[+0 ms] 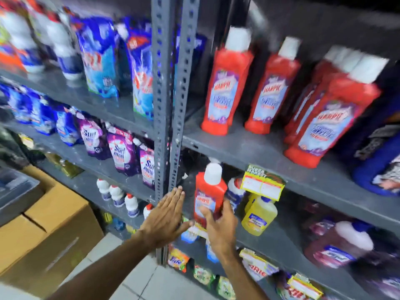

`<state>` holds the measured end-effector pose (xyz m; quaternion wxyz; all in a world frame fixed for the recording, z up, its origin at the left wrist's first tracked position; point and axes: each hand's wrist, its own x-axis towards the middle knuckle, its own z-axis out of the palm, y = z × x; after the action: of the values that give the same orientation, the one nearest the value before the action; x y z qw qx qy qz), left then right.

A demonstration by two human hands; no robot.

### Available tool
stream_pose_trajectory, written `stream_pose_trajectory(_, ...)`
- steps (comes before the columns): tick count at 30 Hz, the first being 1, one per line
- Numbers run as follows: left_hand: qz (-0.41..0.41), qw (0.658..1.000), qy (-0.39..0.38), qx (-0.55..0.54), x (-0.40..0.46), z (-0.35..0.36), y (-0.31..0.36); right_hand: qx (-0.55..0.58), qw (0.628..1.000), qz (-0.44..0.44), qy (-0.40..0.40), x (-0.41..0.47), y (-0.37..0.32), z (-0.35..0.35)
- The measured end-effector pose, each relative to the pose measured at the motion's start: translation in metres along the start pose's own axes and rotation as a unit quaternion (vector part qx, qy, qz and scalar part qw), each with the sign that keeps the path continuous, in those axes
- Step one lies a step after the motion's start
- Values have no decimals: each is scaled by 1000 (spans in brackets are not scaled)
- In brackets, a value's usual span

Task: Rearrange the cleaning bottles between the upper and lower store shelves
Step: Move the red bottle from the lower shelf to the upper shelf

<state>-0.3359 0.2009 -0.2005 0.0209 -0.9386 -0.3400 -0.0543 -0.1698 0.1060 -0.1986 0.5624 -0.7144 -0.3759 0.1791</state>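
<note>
My right hand (218,227) grips a red Harpic bottle (208,191) with a white cap, upright at the front of the lower grey shelf (281,239). My left hand (165,217) is spread flat, fingers apart, beside the bottle and in front of the grey metal upright (173,105), holding nothing. On the upper shelf (249,148) stand several more red Harpic bottles: one at the left (225,83), one in the middle (270,89), and a group at the right (329,118). The view is blurred by motion.
A yellow bottle (259,215) and a dark red bottle (337,245) stand on the lower shelf, under a hanging price tag (263,182). Blue and purple detergent pouches (121,148) fill the left shelves. Cardboard boxes (49,230) sit on the floor at the left.
</note>
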Motion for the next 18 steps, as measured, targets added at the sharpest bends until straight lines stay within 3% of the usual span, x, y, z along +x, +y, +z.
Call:
stream_pose_trajectory(7, 34, 992, 124, 12, 26, -103, -3, 30, 993, -105, 34, 5, -93, -48)
stream_pose_trajectory(13, 4, 993, 121, -15, 61, -157, -3, 24, 984, -166, 56, 42, -160, -91)
stream_pose_trajectory(18, -17, 995, 93, -31, 89, -162, 10, -14, 977, -185, 101, 87, -189, -116)
